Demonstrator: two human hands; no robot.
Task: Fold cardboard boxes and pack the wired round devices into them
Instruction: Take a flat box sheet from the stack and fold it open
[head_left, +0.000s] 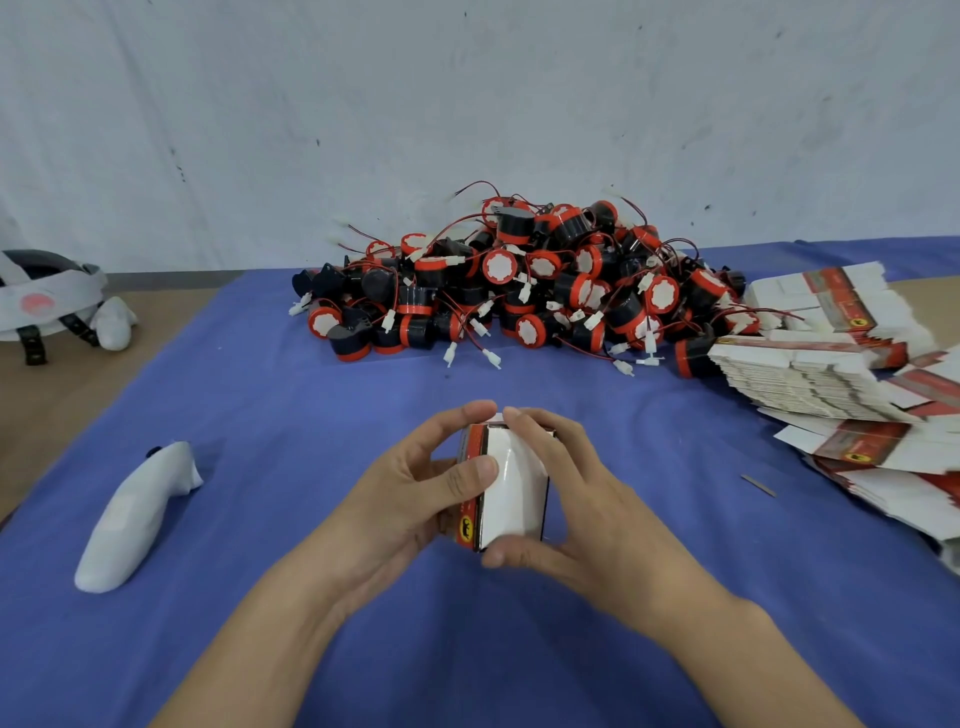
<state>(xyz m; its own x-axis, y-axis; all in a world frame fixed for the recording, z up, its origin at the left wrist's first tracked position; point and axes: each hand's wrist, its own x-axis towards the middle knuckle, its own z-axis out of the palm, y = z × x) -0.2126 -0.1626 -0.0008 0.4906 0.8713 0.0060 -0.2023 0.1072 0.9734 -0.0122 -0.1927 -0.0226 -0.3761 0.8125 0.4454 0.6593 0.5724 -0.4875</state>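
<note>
Two hands hold the box (511, 488) over the blue cloth (260, 395), left hand (410, 488) gripping its red side, right hand (582, 499) pinching far and near ends; long axis points away toward the device pile (519, 280).

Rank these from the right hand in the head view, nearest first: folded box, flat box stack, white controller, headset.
1. folded box: centre, held in the right hand grip.
2. flat box stack: on the right side of the table.
3. white controller: on the left, lying on the blue cloth.
4. headset: far left, at the back.
</note>
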